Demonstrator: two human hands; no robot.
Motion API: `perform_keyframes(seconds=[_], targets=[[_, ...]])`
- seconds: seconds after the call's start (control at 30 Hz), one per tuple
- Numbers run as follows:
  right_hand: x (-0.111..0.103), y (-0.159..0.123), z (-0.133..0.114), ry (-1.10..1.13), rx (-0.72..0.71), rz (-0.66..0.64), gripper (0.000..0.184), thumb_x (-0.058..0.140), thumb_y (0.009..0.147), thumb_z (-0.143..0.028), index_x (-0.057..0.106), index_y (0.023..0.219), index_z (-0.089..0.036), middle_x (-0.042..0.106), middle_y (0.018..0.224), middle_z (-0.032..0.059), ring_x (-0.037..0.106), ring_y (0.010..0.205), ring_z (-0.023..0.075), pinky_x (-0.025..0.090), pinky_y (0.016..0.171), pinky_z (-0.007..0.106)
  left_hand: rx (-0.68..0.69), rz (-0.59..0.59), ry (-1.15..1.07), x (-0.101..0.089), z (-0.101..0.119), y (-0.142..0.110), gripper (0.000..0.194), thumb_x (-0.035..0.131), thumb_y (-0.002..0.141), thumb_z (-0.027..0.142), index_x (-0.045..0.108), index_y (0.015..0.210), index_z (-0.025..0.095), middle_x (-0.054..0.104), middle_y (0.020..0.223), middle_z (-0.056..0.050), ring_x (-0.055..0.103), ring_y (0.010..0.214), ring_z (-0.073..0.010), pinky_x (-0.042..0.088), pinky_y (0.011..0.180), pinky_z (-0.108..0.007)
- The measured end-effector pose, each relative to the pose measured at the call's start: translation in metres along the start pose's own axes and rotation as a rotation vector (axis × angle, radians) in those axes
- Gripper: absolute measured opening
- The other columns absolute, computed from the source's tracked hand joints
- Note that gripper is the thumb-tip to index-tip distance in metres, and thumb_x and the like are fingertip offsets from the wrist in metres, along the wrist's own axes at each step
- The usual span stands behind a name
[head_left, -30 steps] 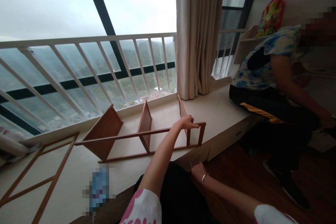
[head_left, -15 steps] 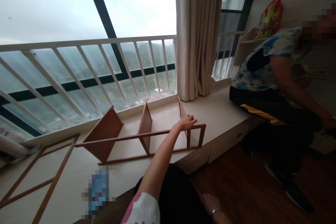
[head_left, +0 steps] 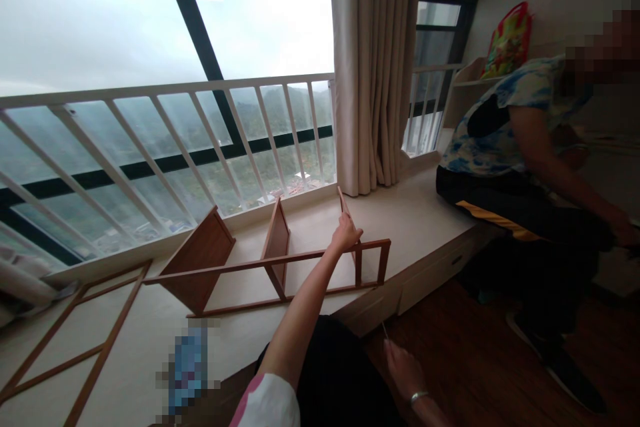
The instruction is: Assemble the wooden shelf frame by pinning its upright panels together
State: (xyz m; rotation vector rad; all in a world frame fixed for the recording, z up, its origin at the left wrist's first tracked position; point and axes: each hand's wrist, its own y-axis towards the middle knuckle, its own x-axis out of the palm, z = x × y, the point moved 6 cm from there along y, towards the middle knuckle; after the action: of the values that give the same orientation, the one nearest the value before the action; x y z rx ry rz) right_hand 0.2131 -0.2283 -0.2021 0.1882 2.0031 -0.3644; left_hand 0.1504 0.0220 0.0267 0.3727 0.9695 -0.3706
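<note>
A brown wooden shelf frame [head_left: 230, 268] lies on its side on the white window-seat top, with several boards standing up from it. My left hand [head_left: 347, 233] reaches over the frame's upper rail, its fingers closed on the rightmost shelf board [head_left: 342, 199]. Low over the dark floor, my right hand [head_left: 406, 369] is closed around a thin metal rod [head_left: 385, 329] that points up. The rod's lower part is hidden in the fist, so its exact kind does not show.
A second wooden frame [head_left: 107, 340] lies flat at the left, near a blurred blue item [head_left: 189, 367]. White railing [head_left: 165, 88] and a beige curtain [head_left: 373, 80] border the window. Another person [head_left: 505, 127] sits bent forward on the ledge at right.
My left hand has moved slightly left and down onto the shelf board, its fingers now closed there. My right hand has come up and forward, bringing the thin rod into view.
</note>
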Motion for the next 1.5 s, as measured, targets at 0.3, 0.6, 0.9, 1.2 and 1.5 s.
perform_keyframes(seconds=[0.3,0.6,0.9,1.2,1.5], targets=[[-0.209,0.063,-0.087,0.307,-0.391,0.905,0.035,0.020,0.087,-0.027,0.052,0.098,-0.018,0.057,0.091,0.0088,0.048,0.084,0.0185,0.032,0.076,0.032,-0.017,-0.111,-0.075,0.011,-0.007,0.007,0.063,0.042,0.074,0.035,0.012,0.122,0.008,0.056,0.097,-0.017,0.056,0.080,-0.0200,0.039,0.072,-0.030],[-0.226,0.115,-0.118,0.073,-0.343,1.015,0.031,0.027,0.086,-0.027,0.054,0.077,-0.015,0.051,0.068,0.0063,0.043,0.068,0.0164,0.029,0.068,0.028,0.041,-0.261,-0.102,0.022,-0.004,0.011,0.062,0.032,0.079,0.031,0.004,0.129,0.008,0.058,0.092,-0.010,0.056,0.085,-0.0169,0.037,0.081,-0.031],[-0.220,0.125,-0.114,0.067,-0.347,0.997,0.029,0.026,0.086,-0.026,0.050,0.072,-0.016,0.049,0.066,0.0061,0.043,0.070,0.0176,0.030,0.066,0.028,0.056,-0.293,-0.124,0.026,0.000,0.017,0.056,0.031,0.080,0.030,0.011,0.128,0.009,0.036,0.123,-0.019,0.041,0.110,-0.0231,0.030,0.092,-0.036],[-0.216,0.131,-0.112,0.054,-0.341,1.038,0.029,0.027,0.085,-0.025,0.050,0.068,-0.017,0.048,0.063,0.0059,0.042,0.068,0.0179,0.030,0.067,0.029,0.040,-0.336,-0.160,0.025,0.004,0.017,0.065,0.038,0.073,0.027,0.010,0.128,0.009,0.027,0.129,-0.019,0.034,0.116,-0.0233,0.026,0.097,-0.035],[-0.215,0.132,-0.113,0.083,-0.372,1.044,0.030,0.026,0.085,-0.024,0.051,0.070,-0.017,0.048,0.062,0.0059,0.043,0.068,0.0181,0.031,0.067,0.029,0.082,-0.322,-0.163,0.019,0.010,0.014,0.061,0.037,0.073,0.026,0.015,0.128,0.012,0.032,0.129,-0.014,0.032,0.118,-0.0221,0.023,0.099,-0.037]])
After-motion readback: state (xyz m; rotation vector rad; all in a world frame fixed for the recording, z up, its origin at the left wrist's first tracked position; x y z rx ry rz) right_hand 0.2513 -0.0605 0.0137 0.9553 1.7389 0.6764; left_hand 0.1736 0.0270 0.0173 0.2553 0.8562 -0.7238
